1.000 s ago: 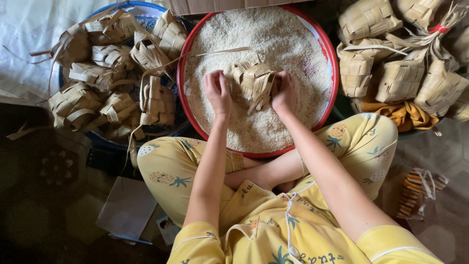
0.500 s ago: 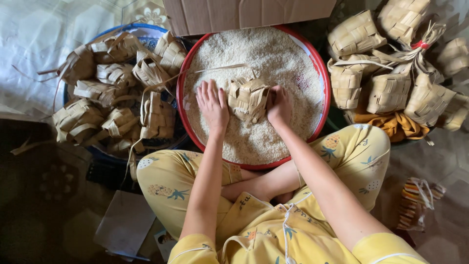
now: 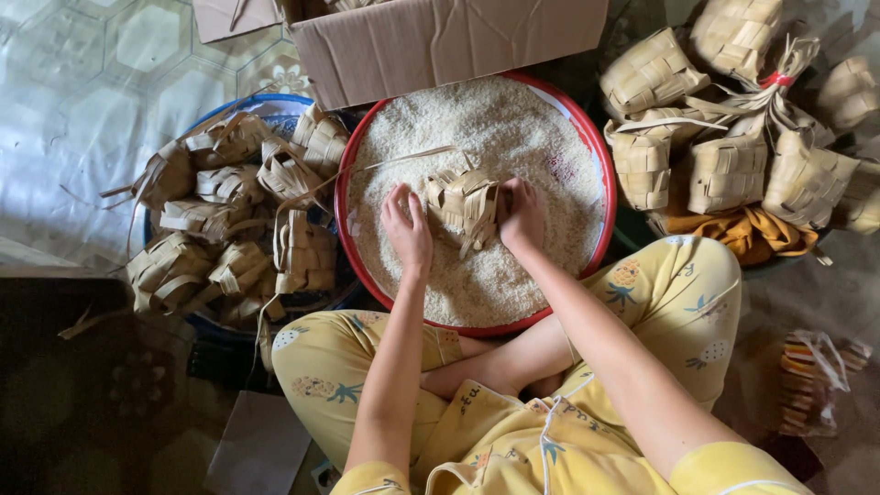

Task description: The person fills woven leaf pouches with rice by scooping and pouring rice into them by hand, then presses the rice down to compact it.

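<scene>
— Where is the woven pouch point(image 3: 463, 203) just now?

— On the rice point(image 3: 495, 156) in the red-rimmed basin point(image 3: 600, 156), a little near of the basin's middle, between the two hands. The left hand point(image 3: 406, 229) lies against its left side, fingers curled into the grain. The right hand point(image 3: 521, 216) presses its right side, fingers bent round the edge; I cannot tell whether they truly clasp it or only steady it.

— Which way does it run?

— Its long axis lies roughly left to right, tilted slightly, the left end farther off. A loose leaf strip point(image 3: 403, 160) trails from the far left corner, over the rice toward the basin's left rim.

— How much room is there around the hands?

— Bare rice lies far and right of the pouch. The near rim sits close to the wrists, against the person's yellow-clad knees point(image 3: 687, 293). A cardboard box point(image 3: 449, 41) overhangs the far rim. On the left, a blue basin point(image 3: 266, 101) heaped with empty woven cases point(image 3: 229, 220) touches the red rim. To the right, filled pouches point(image 3: 724, 147) are piled near the rim, over an orange cloth point(image 3: 742, 229).
</scene>
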